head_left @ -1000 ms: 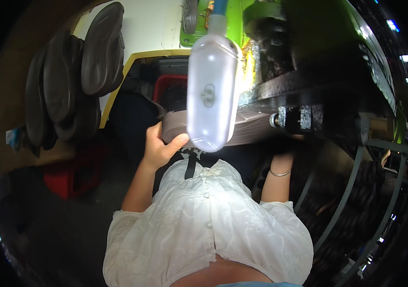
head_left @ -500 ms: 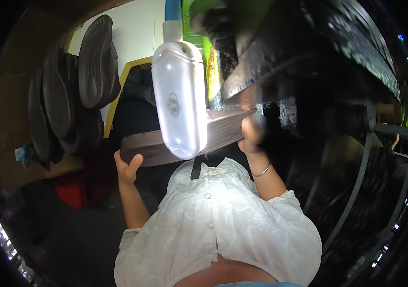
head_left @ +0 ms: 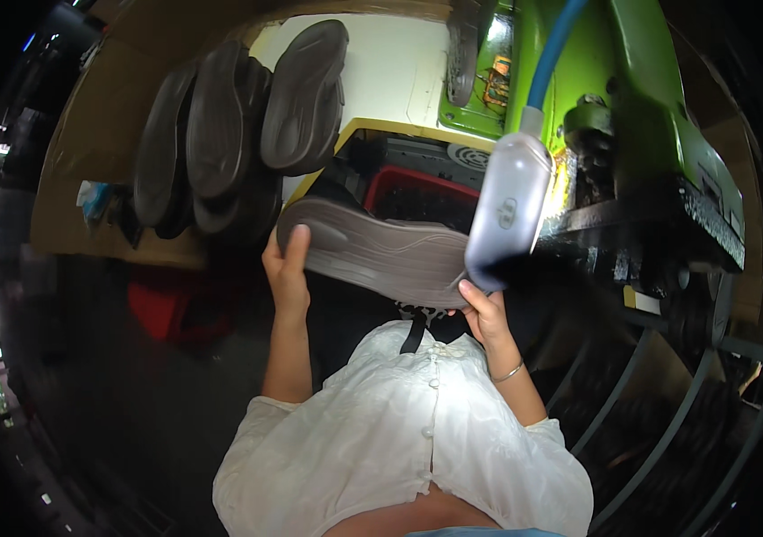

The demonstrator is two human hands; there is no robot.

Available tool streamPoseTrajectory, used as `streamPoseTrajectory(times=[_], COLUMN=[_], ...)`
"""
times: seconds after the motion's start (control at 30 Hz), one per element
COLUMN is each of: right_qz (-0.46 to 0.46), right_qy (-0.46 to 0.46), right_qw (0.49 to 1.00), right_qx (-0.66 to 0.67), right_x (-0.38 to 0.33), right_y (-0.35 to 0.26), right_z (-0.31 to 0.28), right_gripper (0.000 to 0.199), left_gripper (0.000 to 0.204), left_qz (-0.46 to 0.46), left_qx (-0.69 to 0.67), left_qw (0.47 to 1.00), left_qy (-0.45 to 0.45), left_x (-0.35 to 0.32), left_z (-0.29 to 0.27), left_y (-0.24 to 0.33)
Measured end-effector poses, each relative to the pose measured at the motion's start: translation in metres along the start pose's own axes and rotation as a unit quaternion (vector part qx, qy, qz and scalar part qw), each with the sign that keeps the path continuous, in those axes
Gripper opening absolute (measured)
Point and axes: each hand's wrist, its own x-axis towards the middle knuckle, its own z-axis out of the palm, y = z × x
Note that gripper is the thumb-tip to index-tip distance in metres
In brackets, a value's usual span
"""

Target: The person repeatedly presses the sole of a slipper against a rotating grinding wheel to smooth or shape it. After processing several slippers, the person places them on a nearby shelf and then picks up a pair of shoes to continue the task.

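While L hand [head_left: 287,268] & R hand [head_left: 482,309] grip grey sole [head_left: 373,255], red crate [head_left: 422,199] sits behind.

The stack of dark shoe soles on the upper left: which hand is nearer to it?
Left. The left hand grips the near end of the grey shoe sole, just below the stack of dark soles. The right hand holds the sole's far end, away from the stack.

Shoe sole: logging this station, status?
Left hand and right hand grip the grey shoe sole at its ends. White lamp overlaps its right end.
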Motion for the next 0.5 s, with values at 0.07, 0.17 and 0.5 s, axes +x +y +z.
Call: streamPoseTrajectory(times=[0.07,0.17,0.5], right_qz=[-0.034,-0.064,-0.02], right_qy=[0.014,0.033,-0.084], right_qw=[0.999,0.997,0.986], right_qx=[0.019,0.04,-0.145], right_x=[-0.001,0.0,0.002], right_y=[-0.003,-0.017,-0.016], right_z=[-0.001,-0.017,0.022], right_gripper=[0.028,0.027,0.023], left_gripper=[0.03,0.035,0.047], left_qz=[-0.029,-0.196,0.061], left_qx=[0.033,0.096,-0.083], left_qw=[0.995,0.927,0.995], left_qy=[-0.091,-0.304,0.01], left_x=[0.003,0.017,0.029], left_z=[0.002,-0.011,0.058], left_y=[0.007,0.024,0.04])
